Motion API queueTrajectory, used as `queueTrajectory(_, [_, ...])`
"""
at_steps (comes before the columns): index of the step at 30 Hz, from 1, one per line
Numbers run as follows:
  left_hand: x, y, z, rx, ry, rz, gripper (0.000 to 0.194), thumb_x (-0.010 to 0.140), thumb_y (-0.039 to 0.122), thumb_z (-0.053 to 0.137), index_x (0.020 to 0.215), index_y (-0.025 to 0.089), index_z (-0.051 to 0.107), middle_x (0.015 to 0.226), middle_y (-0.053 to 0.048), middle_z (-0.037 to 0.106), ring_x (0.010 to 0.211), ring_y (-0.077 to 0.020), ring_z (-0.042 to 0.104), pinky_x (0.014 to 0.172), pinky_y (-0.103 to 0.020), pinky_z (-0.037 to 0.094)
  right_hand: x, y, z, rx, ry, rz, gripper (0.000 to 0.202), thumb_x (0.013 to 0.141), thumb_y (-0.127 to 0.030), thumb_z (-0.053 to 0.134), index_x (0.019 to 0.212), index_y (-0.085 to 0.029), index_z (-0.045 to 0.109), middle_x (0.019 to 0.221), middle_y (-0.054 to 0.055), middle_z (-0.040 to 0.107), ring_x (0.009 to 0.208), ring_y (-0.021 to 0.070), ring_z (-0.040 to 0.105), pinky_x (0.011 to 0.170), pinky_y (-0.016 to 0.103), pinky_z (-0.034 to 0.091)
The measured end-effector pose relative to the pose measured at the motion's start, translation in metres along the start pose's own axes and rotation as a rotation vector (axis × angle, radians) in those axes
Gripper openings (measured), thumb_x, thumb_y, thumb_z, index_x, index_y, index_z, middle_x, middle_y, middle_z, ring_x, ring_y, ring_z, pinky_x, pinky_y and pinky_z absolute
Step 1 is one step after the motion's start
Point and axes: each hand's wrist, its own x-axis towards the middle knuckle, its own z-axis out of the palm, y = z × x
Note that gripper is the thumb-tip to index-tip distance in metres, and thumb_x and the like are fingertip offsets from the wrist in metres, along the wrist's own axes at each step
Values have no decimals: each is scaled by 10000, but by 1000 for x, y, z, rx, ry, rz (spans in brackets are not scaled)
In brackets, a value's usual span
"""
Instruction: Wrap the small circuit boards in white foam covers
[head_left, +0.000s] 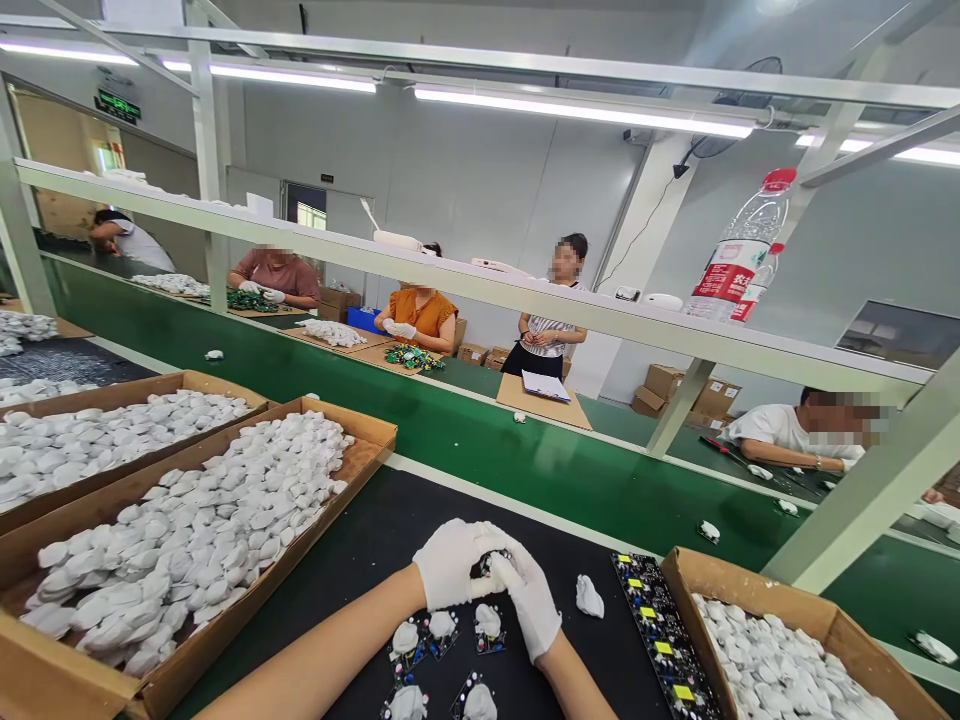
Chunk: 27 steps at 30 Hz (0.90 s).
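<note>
Both my hands wear white gloves and meet over the black work mat (337,590). Between them is a small circuit board (487,562), mostly covered by the fingers. My left hand (450,562) grips its left side, and my right hand (529,595) closes on it from the right. Just below lie several small circuit boards (442,630), each topped with a white putty-like lump. A loose white lump (589,597) sits to the right of my right hand. Farther right is a long black panel of joined circuit boards (660,640) with yellow parts.
Cardboard trays of white lumps stand at left (375,440) and right (847,640). Beyond the mat runs a green conveyor belt (450,450) carrying a few boards. A shelf beam (450,275) crosses above, with water bottles (739,250) on it. Several people are across the belt.
</note>
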Motion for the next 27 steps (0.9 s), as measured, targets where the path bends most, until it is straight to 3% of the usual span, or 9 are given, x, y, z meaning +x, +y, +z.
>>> queueTrajectory(6, [1, 2, -2, -36, -39, 15, 463, 733, 377, 664, 1165, 274, 535, 1115, -28, 639, 1004, -232, 605, 802, -341, 444, 4, 8, -1, -57, 30, 0, 352, 715, -366, 683, 1051, -260, 688, 1156, 59, 673, 1121, 294, 576, 1029, 480, 386])
queueTrajectory(14, [1, -1, 3, 45, -3, -36, 410, 729, 450, 660, 1071, 234, 592, 942, -42, 648, 859, -226, 619, 739, -334, 446, 2, 6, 0, 12, 29, 7, 381, 740, -387, 672, 1099, -260, 667, 1232, 57, 633, 1196, 280, 522, 1064, 470, 345])
queueTrajectory(19, [1, -1, 4, 53, 2, -34, 384, 759, 455, 635, 1071, 234, 595, 921, -42, 646, 832, -217, 623, 718, -316, 442, 0, -2, 1, 12, 30, 11, 392, 756, -418, 660, 1116, -263, 663, 1261, 54, 614, 1224, 281, 498, 1089, 478, 305])
queueTrajectory(27, [2, 0, -3, 80, -4, -35, 463, 745, 563, 623, 1070, 235, 607, 941, -51, 652, 840, -222, 623, 717, -313, 436, 3, 0, -1, 99, 6, 60, 443, 725, -453, 688, 1117, -248, 666, 1196, 65, 655, 1179, 284, 529, 1056, 465, 349])
